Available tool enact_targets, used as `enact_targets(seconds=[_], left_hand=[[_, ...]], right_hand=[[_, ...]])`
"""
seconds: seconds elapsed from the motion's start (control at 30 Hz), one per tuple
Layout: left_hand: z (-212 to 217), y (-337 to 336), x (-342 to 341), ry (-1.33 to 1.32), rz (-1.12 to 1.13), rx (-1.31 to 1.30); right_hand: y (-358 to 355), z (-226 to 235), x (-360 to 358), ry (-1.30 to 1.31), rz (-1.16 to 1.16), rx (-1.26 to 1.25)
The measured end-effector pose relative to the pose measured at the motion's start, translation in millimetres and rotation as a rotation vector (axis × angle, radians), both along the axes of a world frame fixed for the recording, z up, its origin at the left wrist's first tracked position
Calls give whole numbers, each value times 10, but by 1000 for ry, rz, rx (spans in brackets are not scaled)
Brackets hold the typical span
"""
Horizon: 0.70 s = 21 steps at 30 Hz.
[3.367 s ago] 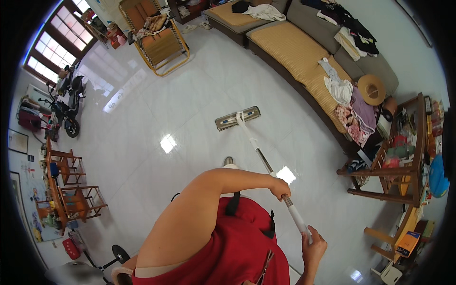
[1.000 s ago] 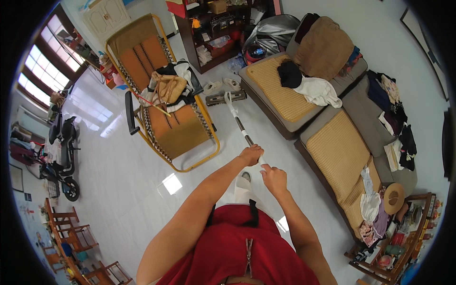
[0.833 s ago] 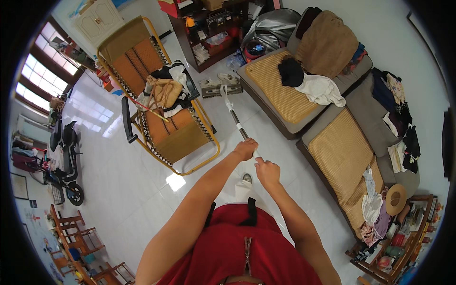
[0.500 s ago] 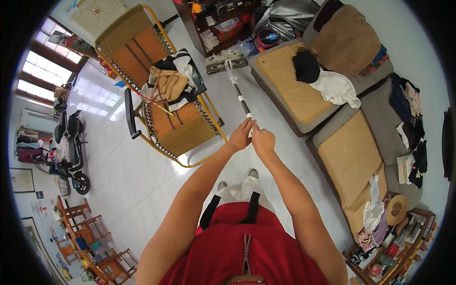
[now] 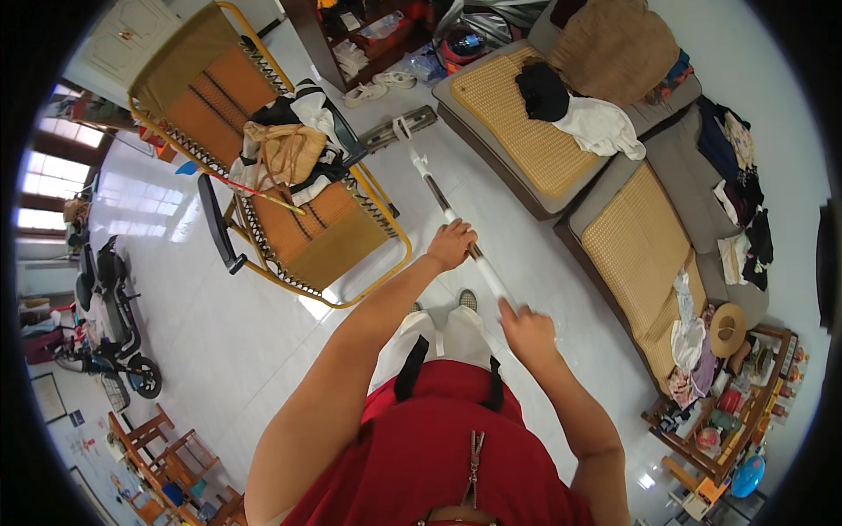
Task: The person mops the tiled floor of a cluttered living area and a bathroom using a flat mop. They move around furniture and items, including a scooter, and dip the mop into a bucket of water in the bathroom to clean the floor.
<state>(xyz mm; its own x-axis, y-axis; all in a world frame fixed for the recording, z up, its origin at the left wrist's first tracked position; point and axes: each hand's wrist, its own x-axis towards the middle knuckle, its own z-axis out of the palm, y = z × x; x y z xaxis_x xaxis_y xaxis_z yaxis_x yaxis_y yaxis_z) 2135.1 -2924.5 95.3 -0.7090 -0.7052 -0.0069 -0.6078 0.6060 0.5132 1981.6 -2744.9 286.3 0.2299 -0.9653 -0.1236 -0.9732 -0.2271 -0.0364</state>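
A flat mop with a long white and dark pole slants across the floor, its wide flat head lying between the folding lounge chair and the sofa. Around the middle of the pole, my left hand is closed. My right hand is closed round the top end, lower and to the right; its fingers are slightly blurred. A white stretch of pole shows between the two hands.
At left stands a yellow-framed lounge chair with a bag and clothes on it. The mat-covered sofa runs along the right. White shoes lie beside a dark shelf. A scooter stands far left.
My right hand has moved down and right along the pole, away from my left hand. The mop head now lies nearer the lounge chair, and the whole view has shifted.
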Motion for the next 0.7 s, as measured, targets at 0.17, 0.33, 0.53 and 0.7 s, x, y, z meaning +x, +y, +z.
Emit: enact_targets(seconds=[0.17,0.33,0.53,0.7], left_hand=[[-66,617,-33,394,-291,60],[330,822,103,401,-338,94],[66,330,353,275,-255,33],[-17,180,686,-67,-66,173]], right_hand=[[877,987,-95,16,-22,159],[1025,1293,34,-64,-144,79],[640,600,280,-126,-221,-80],[161,-376,637,-140,-238,25]])
